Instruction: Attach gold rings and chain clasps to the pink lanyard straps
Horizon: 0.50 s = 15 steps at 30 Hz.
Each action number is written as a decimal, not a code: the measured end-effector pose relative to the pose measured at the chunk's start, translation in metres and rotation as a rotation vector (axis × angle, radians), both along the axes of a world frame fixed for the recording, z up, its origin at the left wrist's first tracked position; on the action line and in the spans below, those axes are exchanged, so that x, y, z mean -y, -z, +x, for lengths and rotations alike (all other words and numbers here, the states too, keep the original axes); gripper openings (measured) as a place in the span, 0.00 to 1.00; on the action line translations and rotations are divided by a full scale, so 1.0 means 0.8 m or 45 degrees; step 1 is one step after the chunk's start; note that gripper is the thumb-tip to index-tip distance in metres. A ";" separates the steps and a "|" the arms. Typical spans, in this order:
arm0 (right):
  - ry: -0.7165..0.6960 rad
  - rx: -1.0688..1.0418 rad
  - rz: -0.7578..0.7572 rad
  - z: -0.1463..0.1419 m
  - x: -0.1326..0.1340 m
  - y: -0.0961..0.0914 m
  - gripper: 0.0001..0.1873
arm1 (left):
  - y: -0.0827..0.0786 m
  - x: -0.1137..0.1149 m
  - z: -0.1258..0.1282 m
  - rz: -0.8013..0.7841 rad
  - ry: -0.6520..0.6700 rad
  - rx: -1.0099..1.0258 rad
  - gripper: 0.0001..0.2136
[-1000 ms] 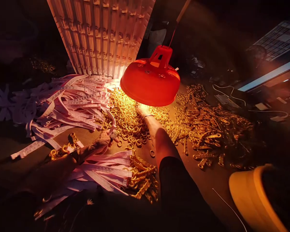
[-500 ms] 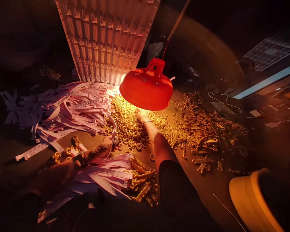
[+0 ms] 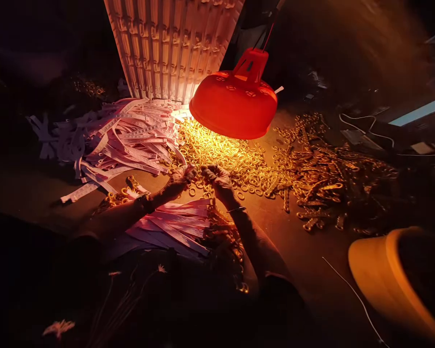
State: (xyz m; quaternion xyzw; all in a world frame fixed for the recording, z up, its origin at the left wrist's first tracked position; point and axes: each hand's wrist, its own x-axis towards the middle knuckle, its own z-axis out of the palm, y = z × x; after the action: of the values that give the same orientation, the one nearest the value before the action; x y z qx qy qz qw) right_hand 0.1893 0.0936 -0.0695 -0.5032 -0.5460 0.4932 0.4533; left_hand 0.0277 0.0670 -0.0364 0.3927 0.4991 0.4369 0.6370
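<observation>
My left hand [image 3: 183, 178] is closed with its fingertips pinched around a pale pink strap [image 3: 183, 157] that curves down to it from the heap. Facing it, with a small gap between, my right hand [image 3: 219, 181] has its fingers pressed together; what they hold is too dark and small to make out. Just beyond both hands spreads a pile of gold rings [image 3: 224, 157]. Under my forearms lies a bundle of pink straps [image 3: 177, 220], with gold chain-like pieces [image 3: 226, 224] at its right end.
A red lamp [image 3: 235, 104] hangs low over the rings. Back left is a heap of pink straps [image 3: 130, 130], before a ribbed upright panel [image 3: 166, 48]. Gold chain-like pieces [image 3: 319, 179] lie to the right, and a yellow rounded rim [image 3: 377, 256] stands front right.
My right hand has drawn back from the ring pile under the lamp to face my left hand, its fingers now closed. The whole view has shifted a little.
</observation>
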 end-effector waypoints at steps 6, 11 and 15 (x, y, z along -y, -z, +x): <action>-0.150 0.187 0.126 -0.015 0.031 -0.025 0.20 | 0.009 0.006 0.007 0.240 -0.012 0.120 0.04; -0.037 0.695 0.335 -0.008 0.032 -0.020 0.17 | 0.023 0.010 0.004 0.164 -0.003 0.052 0.03; -0.039 0.631 0.367 -0.004 0.027 -0.017 0.17 | 0.025 0.009 0.003 0.004 0.012 0.053 0.07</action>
State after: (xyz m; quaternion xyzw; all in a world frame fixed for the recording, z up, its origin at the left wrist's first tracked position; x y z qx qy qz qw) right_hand 0.1862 0.0718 -0.0562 -0.5306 -0.7122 0.2790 0.3653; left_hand 0.0302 0.0599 -0.0560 0.3870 0.4832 0.4427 0.6487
